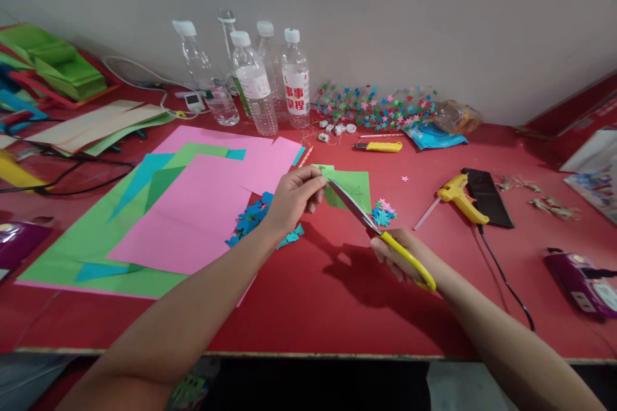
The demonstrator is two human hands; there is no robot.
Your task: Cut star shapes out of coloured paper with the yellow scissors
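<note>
Left hand (pixel 296 196) pinched closed on the left edge of the green paper (pixel 357 187); right hand (pixel 393 262) wrapped around the handles of the scissors (pixel 380 235). Their long axis runs forward-left from the right hand, toward the paper; left hand nearer

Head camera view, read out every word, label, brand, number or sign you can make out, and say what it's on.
"事事拿捏", in red: label of the rightmost standing bottle.
Front bottle's label: too small and blurred to read.
Colourful printed item at the right edge: too blurred to read.
Green paper: faint drawn lines, no readable text.
</note>
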